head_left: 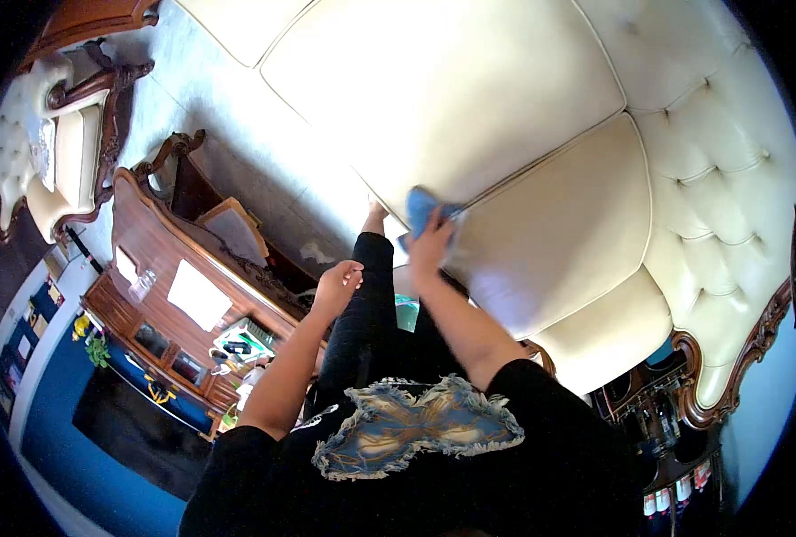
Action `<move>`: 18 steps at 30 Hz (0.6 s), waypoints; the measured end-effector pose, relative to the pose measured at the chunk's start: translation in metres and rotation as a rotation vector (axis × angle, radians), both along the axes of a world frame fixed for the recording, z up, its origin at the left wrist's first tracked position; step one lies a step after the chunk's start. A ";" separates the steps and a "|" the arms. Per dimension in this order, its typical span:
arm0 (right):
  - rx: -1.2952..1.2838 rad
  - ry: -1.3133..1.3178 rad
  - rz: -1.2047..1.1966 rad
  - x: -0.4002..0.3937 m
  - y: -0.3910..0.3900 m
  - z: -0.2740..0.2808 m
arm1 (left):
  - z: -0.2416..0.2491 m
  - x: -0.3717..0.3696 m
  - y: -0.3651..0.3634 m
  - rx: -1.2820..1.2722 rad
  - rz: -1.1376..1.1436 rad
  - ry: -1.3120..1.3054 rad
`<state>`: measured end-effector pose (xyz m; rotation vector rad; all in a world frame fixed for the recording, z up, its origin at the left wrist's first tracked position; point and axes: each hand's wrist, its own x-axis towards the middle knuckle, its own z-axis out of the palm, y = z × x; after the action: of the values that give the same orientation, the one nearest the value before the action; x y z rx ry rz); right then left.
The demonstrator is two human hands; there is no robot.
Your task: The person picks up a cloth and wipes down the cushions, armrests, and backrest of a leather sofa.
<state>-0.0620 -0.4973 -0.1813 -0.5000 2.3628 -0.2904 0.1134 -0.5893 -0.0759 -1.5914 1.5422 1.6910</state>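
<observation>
My right hand (429, 248) is closed on a blue cloth (423, 206) and presses it against the front part of the cream sofa seat (559, 224), near the seam between two cushions. The cloth is bunched, and part of it is hidden under my fingers. My left hand (340, 285) hangs in the air to the left of my leg, its fingers curled in a loose fist with nothing visible in them. It is apart from the sofa and nearest to the edge of the wooden coffee table (161, 237).
On the coffee table lie white paper (199, 295), a glass (143, 285) and a tray (247, 340) of small items. A carved armchair (76, 148) stands at the far left. The sofa's tufted backrest (711, 179) rises on the right. A greenish object (407, 313) shows between my legs.
</observation>
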 end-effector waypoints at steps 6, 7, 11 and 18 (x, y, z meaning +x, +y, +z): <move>-0.450 -0.705 0.113 0.086 -0.039 0.001 | 0.005 0.010 -0.016 -0.246 0.288 0.058; -0.503 -0.536 0.037 0.070 -0.055 0.015 | 0.013 0.004 -0.024 -0.306 0.319 0.047; -0.796 -0.406 -0.091 -0.076 -0.108 0.062 | -0.007 0.005 -0.053 -0.507 0.189 0.020; -0.484 0.543 0.131 -0.326 -0.123 0.029 | -0.009 -0.029 -0.031 -0.228 0.313 0.116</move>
<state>-0.3880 -0.6207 -0.1526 -1.0696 2.7598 -0.7532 0.0844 -0.6208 -0.0846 -1.9691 1.6625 1.8494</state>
